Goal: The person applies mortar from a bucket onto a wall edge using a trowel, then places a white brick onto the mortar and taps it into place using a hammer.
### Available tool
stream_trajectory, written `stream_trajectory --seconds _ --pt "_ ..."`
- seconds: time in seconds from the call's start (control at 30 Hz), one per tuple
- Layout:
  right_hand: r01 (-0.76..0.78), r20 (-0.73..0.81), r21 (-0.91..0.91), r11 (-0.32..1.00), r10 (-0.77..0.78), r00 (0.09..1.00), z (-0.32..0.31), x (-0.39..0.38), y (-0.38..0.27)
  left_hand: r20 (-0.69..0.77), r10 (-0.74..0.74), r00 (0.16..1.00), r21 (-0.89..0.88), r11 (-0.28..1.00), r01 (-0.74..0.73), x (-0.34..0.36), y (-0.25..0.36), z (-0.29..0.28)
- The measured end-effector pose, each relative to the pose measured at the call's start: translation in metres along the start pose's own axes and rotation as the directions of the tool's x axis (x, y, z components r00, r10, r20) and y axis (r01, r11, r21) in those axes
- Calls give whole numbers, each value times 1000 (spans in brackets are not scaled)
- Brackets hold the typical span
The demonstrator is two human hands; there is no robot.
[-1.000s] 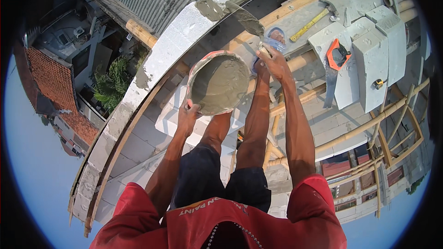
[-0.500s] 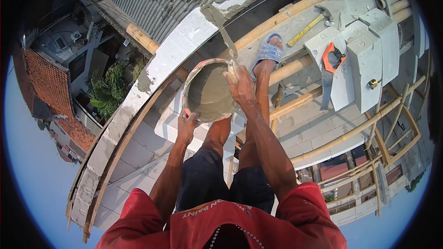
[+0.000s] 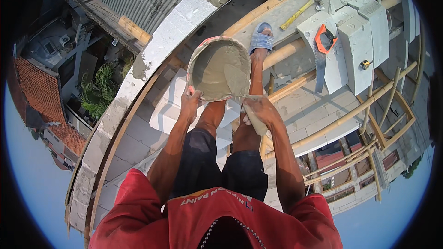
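Left grip (image 3: 189,106) clasping bucket (image 3: 190,70) by rim; grey mortar (image 3: 208,73) inside. Right grip (image 3: 261,112) clasping trowel (image 3: 237,79) handle, blade over mortar.

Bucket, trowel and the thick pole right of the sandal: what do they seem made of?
Bucket: probably plastic; reddish patches show through dull grey crust on its thin rim.
Trowel: blade likely metal, being thin and flat, but grey coating hides its surface; handle perhaps wood, pale tan and matt.
Thick pole: likely bamboo, round, tan and fairly smooth.
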State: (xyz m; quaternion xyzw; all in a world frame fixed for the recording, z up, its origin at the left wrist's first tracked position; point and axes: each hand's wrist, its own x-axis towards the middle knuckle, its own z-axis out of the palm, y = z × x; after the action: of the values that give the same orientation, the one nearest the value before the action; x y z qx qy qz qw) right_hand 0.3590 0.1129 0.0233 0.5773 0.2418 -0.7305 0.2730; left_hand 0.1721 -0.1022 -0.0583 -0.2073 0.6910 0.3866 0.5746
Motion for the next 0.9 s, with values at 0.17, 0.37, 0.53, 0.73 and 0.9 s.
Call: stream_trajectory --seconds 0.17,0.37,0.53,0.73,0.9 --pt "72 -66 -118 990 -80 995 49 89 26 39 6 999 -174 985 0 3 -6 -7" --pt "296 -196 -907 301 -921 336 35 29 24 -15 10 1000 -338 941 -14 -6 -29 -45" --pt "216 -195 -792 571 -571 798 -17 2 -6 -128 -4 992 -457 888 -55 -24 -35 -55" --pt "150 -95 -874 463 -465 880 -82 -1 -37 -228 -40 973 -623 774 -114 -30 -49 -18" --pt "243 89 -917 318 -429 899 -136 7 -79 -302 -139 943 -718 684 -129 -34 -82 -6"
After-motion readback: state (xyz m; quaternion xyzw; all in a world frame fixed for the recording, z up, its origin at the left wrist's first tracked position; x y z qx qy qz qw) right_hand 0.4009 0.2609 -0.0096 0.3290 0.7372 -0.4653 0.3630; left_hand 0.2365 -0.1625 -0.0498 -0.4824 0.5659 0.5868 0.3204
